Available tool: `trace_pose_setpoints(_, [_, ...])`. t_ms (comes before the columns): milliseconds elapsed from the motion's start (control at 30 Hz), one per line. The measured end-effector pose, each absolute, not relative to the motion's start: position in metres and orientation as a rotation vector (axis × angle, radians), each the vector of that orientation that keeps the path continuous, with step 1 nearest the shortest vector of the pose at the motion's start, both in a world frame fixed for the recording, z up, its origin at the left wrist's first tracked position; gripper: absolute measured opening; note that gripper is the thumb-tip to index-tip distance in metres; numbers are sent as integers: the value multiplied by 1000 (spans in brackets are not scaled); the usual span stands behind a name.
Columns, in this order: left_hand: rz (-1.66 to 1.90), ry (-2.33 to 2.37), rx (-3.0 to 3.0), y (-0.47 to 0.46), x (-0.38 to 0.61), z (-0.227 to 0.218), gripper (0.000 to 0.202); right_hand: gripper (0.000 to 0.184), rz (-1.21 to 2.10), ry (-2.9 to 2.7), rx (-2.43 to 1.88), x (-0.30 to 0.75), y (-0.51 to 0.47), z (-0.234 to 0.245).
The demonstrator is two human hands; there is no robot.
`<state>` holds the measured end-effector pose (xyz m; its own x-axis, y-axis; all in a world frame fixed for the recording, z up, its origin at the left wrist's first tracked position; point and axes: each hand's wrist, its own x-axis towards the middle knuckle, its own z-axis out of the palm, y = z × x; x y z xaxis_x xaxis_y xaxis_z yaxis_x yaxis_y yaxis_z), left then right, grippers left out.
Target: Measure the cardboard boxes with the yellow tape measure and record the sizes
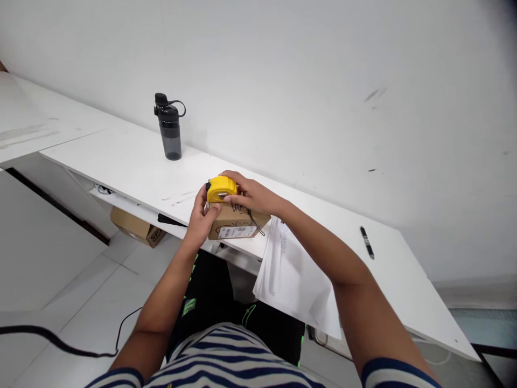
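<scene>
A yellow tape measure (222, 188) with a black end rests at the top of a small cardboard box (238, 218) that has a white label and black handwriting. My right hand (252, 193) is closed around the right side of the tape measure, thumb in front and fingers behind. At its left end, my left hand (202, 222) has its fingers against the tape measure and its thumb by the box's upper edge. A dark wrist cord (253, 220) hangs down over the box. Whether any blade is drawn out is hidden by my left fingers.
On the white desk (133, 156) stands a dark bottle (172, 134) with a loop lid. White papers (297, 269) overhang the front edge, right of the box. A black pen (367, 242) lies farther right. Another carton (135, 225) sits below the desk. The wall runs along the back.
</scene>
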<state>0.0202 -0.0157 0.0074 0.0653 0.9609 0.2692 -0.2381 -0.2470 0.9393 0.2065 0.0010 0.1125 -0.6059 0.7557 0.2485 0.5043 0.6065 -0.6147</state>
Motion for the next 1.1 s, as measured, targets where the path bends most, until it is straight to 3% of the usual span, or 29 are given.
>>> trace_pose_setpoints(333, [1373, 1061, 1538, -16, 12, 20, 38, 59, 872, -2225, -1122, 259, -18, 119])
trace_pose_setpoints(667, [1407, 1079, 1514, -11, 13, 20, 39, 55, 1006, -1970, -1238, 344, -31, 118])
trace_pose_setpoints(1100, [1406, 1043, 1528, -4, 15, 13, 42, 56, 1099, -1832, -1175, 347, -32, 105])
